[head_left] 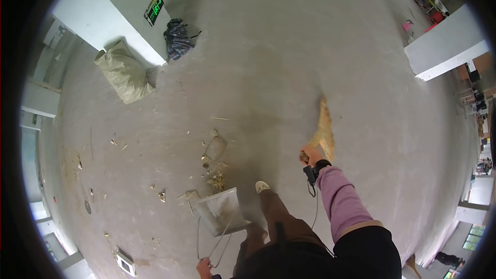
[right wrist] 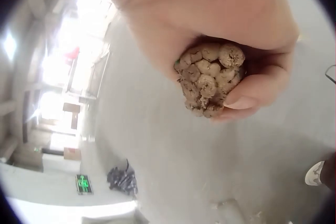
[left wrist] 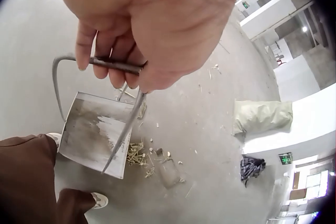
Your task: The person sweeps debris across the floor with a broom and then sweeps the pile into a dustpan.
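My left hand (head_left: pixel 204 267) curls its fingers round the metal bar handle (left wrist: pixel 116 65) of a dustpan. The grey pan (left wrist: pixel 92 129) hangs below, tilted, beside the person's legs, with dusty marks on its inner face. Out to the right, my right hand (head_left: pixel 311 156) grips a straw broom (head_left: pixel 324 126), whose tan bristles point forward, away from the body. Seen in the right wrist view, the bundled stalk ends (right wrist: pixel 207 79) of the broom's handle poke out of the fist. A heap of straw bits (head_left: pixel 217 180) lies on the floor right by the pan's edge.
Straw scraps and small litter (head_left: pixel 162 195) are scattered over the floor at left. A pale sack (head_left: pixel 124 72) and a dark plaid bundle (head_left: pixel 179 40) lie against a pillar (head_left: pixel 124 8) with an exit sign. A white square object (head_left: pixel 125 262) stands at lower left; another pillar (head_left: pixel 447 44) rises at right.
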A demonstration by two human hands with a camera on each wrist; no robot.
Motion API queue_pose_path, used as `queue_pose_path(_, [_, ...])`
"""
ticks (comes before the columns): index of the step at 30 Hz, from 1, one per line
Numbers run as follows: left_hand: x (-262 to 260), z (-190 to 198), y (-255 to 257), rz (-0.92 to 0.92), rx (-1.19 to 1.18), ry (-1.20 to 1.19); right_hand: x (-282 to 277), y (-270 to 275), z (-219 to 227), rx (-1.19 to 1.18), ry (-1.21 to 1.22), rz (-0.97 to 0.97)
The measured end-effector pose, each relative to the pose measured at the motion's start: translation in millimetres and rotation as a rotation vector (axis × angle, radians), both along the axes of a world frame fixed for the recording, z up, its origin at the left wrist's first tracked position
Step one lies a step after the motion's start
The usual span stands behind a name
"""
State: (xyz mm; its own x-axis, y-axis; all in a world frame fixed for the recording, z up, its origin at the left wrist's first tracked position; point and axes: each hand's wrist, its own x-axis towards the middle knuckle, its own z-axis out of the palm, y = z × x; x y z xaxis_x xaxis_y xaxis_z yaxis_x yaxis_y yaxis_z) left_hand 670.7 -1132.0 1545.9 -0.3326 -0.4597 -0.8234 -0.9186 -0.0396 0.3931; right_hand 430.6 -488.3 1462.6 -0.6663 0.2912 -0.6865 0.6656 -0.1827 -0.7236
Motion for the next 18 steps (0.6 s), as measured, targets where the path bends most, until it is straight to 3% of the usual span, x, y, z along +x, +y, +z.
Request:
queue_pose_path(3, [4.7,0.3,10.1,0.046,0.022,0.042,-18.1,-47.7,4.0,-0.193,-0.299,-0.016])
queue_pose_path(5, [6.8,1.0,13.5,0.037,0.048,0.071,-12.9,-88.6,32.7,-0.146,-0.332,0.108])
queue_pose_path(7, [9.2,-4.4,11.0,-0.027,0.072,0.084,6.4,-119.7,24.2,-0.223,-0.257,0.259])
queue_pose_path(8, [11.2,-8.0,9.7,-0.008,0.078,0.087,18.2,-130.0,26.7,0.022,0.032,0.672])
queue_pose_path(9, [12.9,-11.2,9.0,0.009,0.084,0.091,28.7,-146.9,35.6,0.184,0.230,0.965])
queue_pose_path(11, [14.3,-18.8,6.0,0.022,0.114,0.099,46.3,-185.5,54.4,0.477,0.613,1.307])
queue_pose_path(13, [17.8,-26.7,3.1,0.014,0.154,0.104,71.6,-213.4,59.9,0.300,0.538,1.295])
queue_pose_path(15, [25.4,-33.1,1.9,-0.009,0.175,0.117,100.5,-235.8,84.4,-0.049,0.236,0.970])
queue_pose_path(18, [31.2,-38.5,2.1,-0.033,0.210,0.119,118.5,-250.9,114.1,-0.206,0.046,0.687])
